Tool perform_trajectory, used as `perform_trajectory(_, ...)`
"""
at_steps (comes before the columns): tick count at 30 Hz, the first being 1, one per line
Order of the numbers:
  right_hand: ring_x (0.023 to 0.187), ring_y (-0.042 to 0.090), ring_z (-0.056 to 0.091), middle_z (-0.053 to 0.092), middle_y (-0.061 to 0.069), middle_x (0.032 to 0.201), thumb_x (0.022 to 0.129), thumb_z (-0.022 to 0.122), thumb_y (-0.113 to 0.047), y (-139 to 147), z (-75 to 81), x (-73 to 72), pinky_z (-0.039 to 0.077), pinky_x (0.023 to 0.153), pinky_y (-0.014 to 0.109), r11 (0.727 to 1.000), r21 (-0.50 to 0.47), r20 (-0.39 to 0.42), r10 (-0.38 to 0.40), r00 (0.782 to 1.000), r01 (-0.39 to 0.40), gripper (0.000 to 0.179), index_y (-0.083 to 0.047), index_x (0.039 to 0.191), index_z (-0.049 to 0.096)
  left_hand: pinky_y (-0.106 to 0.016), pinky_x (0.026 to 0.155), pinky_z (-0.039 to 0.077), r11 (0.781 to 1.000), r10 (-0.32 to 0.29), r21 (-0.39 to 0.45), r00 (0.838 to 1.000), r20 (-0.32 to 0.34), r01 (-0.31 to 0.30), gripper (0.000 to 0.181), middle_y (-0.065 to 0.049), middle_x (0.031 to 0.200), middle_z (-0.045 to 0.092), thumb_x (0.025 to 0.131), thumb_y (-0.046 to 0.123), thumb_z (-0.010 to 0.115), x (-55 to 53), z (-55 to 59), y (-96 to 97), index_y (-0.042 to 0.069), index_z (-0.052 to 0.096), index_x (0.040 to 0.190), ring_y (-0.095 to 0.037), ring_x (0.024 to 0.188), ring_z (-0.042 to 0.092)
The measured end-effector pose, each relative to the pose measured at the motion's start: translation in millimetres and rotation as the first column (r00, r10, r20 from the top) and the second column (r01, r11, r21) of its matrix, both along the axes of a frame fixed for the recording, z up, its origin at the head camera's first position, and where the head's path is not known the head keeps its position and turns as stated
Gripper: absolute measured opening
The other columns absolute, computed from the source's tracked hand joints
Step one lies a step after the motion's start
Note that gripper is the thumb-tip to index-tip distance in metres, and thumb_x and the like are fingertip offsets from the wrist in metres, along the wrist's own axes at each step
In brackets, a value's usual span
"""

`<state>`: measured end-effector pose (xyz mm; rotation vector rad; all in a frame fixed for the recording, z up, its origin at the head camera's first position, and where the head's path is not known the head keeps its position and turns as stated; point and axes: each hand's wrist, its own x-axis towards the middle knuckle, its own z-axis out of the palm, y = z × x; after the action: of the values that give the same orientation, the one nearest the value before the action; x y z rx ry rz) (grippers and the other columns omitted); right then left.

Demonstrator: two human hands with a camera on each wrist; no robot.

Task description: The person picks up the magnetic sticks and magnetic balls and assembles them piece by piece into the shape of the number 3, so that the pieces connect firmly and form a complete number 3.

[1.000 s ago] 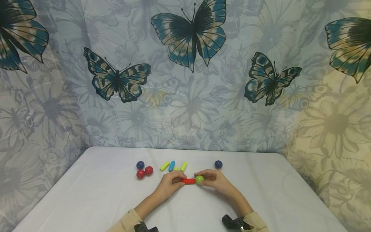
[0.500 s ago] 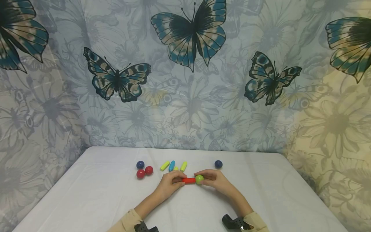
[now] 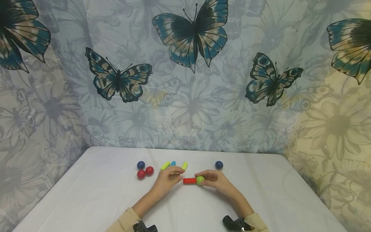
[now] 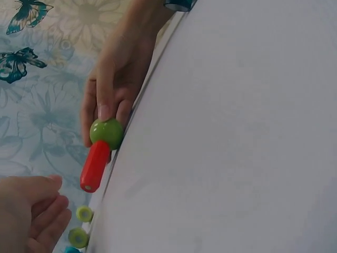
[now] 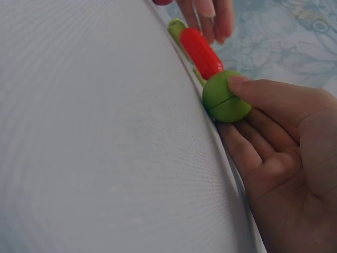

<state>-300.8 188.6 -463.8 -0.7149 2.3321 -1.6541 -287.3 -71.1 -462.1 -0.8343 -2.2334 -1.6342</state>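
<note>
My right hand (image 3: 219, 182) pinches a glossy green ball (image 3: 200, 180) between thumb and fingers. From the ball's left side a short red rod (image 3: 189, 181) sticks out, its end against the ball with no other hand on it. The right wrist view shows a seam line round the ball (image 5: 226, 100) and the thumb on top of it. My left hand (image 3: 166, 180) is just left of the rod's free end, thumb and fingers apart, holding nothing. In the left wrist view, a small pale dot marks the end of the rod (image 4: 95, 168).
Behind my left hand lie yellow-green rods (image 3: 165, 165) and a blue rod (image 3: 173, 163), partly hidden by it. Two red balls (image 3: 149, 170) and a dark blue ball (image 3: 140, 165) sit to the left. Another dark blue ball (image 3: 219, 165) stands at the back right on the white table (image 3: 275, 193).
My left hand has let go of the red rod and moved slightly left and back toward the loose rods. My right hand still holds the green ball, with the rod staying on it.
</note>
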Motion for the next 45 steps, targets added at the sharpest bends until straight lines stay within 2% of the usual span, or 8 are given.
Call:
perform_trajectory(2,0.125,0.03,0.059,0.064,0.015,0.131,0.091,0.069,-0.02,0.2,0.0,0.1,0.05,0.095,0.016,1.0,0.001,0.004,-0.005,1.0,0.005,0.037,-0.006,0.125,0.064,-0.034,0.089,0.057,1.0,0.025,-0.013,1.0,0.016,-0.025,0.025,-0.016,0.108,0.071,0.083,0.0,0.072,-7.4,-3.0,-5.5,0.0,0.069,0.109,-0.031,0.105,0.067)
perform_trajectory(7,0.125,0.029,0.06,0.064,0.014,0.131,0.09,0.069,-0.019,0.7,-0.3,0.6,0.051,0.098,0.02,1.0,-0.001,0.013,-0.013,1.0,0.013,0.037,-0.007,0.125,0.065,-0.039,0.095,0.055,0.996,0.089,-0.025,0.991,0.098,-0.087,0.034,-0.012,0.115,0.069,0.082,0.001,0.074,-18.1,-2.9,-17.3,0.005,0.068,0.116,-0.029,0.109,0.066)
perform_trajectory(9,0.124,0.027,0.06,0.064,0.014,0.131,0.09,0.069,-0.02,0.6,-0.4,0.7,0.05,0.098,0.019,1.0,0.005,0.015,-0.021,1.0,0.021,0.037,-0.007,0.124,0.065,-0.044,0.096,0.053,0.994,0.112,-0.019,0.989,0.096,-0.11,0.037,-0.013,0.117,0.069,0.081,-0.001,0.074,-19.7,-0.8,-21.2,0.005,0.068,0.117,-0.031,0.109,0.066)
perform_trajectory(14,0.123,0.024,0.061,0.064,0.013,0.13,0.09,0.07,-0.02,-0.2,-0.5,0.3,0.051,0.097,0.018,1.0,0.011,0.019,-0.029,0.999,0.029,0.036,-0.008,0.124,0.065,-0.04,0.098,0.053,0.979,0.199,-0.05,0.978,0.053,-0.197,0.035,-0.005,0.116,0.071,0.082,0.006,0.076,-26.2,2.8,-34.3,0.014,0.07,0.116,-0.025,0.109,0.067)
perform_trajectory(21,0.125,0.03,0.059,0.064,0.016,0.13,0.089,0.07,-0.016,0.6,-1.1,-0.8,0.051,0.098,0.021,1.0,-0.013,0.0,-0.009,1.0,0.009,0.036,-0.006,0.123,0.065,-0.034,0.101,0.051,0.944,0.322,-0.088,0.946,0.042,-0.318,0.035,-0.001,0.121,0.069,0.085,0.013,0.074,-34.5,11.9,-59.0,0.014,0.068,0.119,-0.022,0.116,0.063)
perform_trajectory(30,0.126,0.031,0.059,0.064,0.015,0.13,0.089,0.07,-0.017,0.0,-1.0,-0.7,0.05,0.1,0.023,1.0,-0.007,0.005,-0.019,1.0,0.019,0.036,-0.007,0.123,0.065,-0.046,0.108,0.045,0.892,0.437,-0.156,0.898,0.048,-0.425,0.038,-0.011,0.13,0.065,0.085,0.014,0.074,-42.3,13.5,-94.1,0.011,0.067,0.123,-0.035,0.126,0.057)
perform_trajectory(37,0.125,0.031,0.059,0.064,0.015,0.13,0.089,0.07,-0.016,0.2,-0.6,-0.3,0.051,0.098,0.021,1.0,-0.011,0.013,-0.019,1.0,0.019,0.035,-0.006,0.123,0.065,-0.049,0.109,0.042,0.872,0.481,-0.161,0.868,0.12,-0.461,0.04,-0.013,0.132,0.063,0.087,0.016,0.072,-48.2,6.3,-115.7,0.009,0.065,0.126,-0.038,0.13,0.052)
perform_trajectory(45,0.126,0.031,0.059,0.064,0.015,0.13,0.089,0.07,-0.018,0.1,0.4,0.1,0.051,0.099,0.021,1.0,-0.001,0.017,-0.027,0.999,0.027,0.036,-0.005,0.123,0.065,-0.047,0.11,0.042,0.906,0.412,-0.194,0.886,0.213,-0.375,0.043,-0.019,0.131,0.063,0.088,0.019,0.072,-51.9,-1.1,-135.7,0.005,0.062,0.127,-0.038,0.129,0.054)
